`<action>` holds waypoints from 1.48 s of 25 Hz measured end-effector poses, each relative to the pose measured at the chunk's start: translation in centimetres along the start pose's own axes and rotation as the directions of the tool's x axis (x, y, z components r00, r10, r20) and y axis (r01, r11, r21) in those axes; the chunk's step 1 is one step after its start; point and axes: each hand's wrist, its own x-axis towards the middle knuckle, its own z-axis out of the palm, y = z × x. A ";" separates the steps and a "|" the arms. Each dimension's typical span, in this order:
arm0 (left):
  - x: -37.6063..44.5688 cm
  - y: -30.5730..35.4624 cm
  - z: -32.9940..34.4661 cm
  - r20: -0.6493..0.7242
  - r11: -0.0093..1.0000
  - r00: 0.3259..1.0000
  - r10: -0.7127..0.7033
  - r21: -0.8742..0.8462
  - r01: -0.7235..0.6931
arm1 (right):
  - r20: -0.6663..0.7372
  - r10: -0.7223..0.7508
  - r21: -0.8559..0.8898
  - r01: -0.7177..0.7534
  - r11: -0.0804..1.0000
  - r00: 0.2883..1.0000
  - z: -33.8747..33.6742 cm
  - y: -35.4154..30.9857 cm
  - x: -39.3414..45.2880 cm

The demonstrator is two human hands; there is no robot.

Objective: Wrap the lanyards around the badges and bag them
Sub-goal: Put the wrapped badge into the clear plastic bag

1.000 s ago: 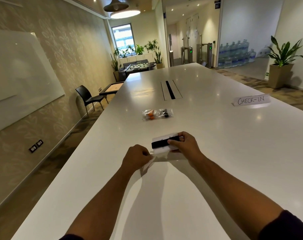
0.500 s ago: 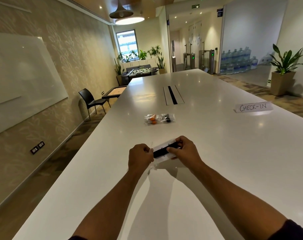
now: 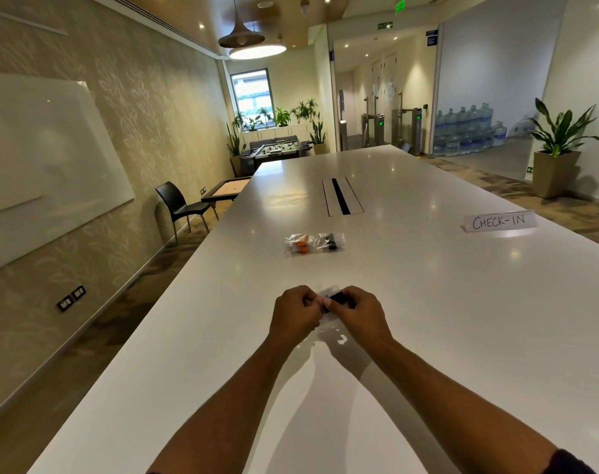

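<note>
Long white table [image 3: 428, 336] in a meeting room. Left hand [image 3: 293, 314] pinching the clear bag [image 3: 327, 325], right hand [image 3: 361, 314] gripping the black-wrapped badge [image 3: 339, 298] at its mouth, just above the tabletop. Best to hold the opening wide (film clings), slide straight. Beyond: bagged sets [image 3: 314, 242], CHECK-IN sign [image 3: 499, 222], whiteboard [image 3: 44, 155].

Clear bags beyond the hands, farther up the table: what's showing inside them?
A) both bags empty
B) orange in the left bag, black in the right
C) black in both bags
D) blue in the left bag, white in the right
B: of the two clear bags lying side by side on the white table, the left bag shows orange contents and the right bag shows black.
</note>
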 end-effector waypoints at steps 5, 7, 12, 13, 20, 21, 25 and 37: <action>0.3 0.4 0.5 -0.016 0.998 1.000 -0.014 -0.053 0.013 | 0.204 0.044 -0.008 -0.043 0.999 0.978 -0.1 0.3 0.2; 0.6 0.3 0.6 -0.030 0.999 1.000 -0.009 -0.047 0.008 | 0.265 0.087 -0.035 -0.080 0.996 0.960 -0.3 0.3 0.5; 0.9 0.3 0.5 -0.002 1.000 1.000 0.016 -0.022 -0.016 | 0.393 0.175 0.147 -0.250 0.957 0.903 -0.9 0.6 1.0; 0.9 0.3 0.5 0.016 1.000 1.000 0.017 -0.022 -0.017 | 0.399 0.172 0.195 -0.267 0.944 0.901 -1.0 0.8 1.3; 1.6 0.2 0.9 0.059 0.980 0.992 0.108 0.163 -0.116 | 0.281 0.137 0.360 -0.236 0.903 0.950 -0.4 1.5 2.2; 1.8 0.2 1.2 0.039 0.974 0.991 0.127 0.183 -0.132 | 0.239 0.132 0.370 -0.216 0.903 0.962 -0.1 1.3 2.4; 2.4 1.0 2.4 -0.226 0.990 0.966 0.128 0.085 -0.111 | -0.001 0.177 0.421 -0.160 0.893 0.984 0.6 0.4 3.7; 9.0 -0.4 4.7 -0.081 0.711 0.904 -0.420 -0.649 0.272 | -0.037 0.322 0.673 -0.214 0.708 0.946 1.3 1.5 8.0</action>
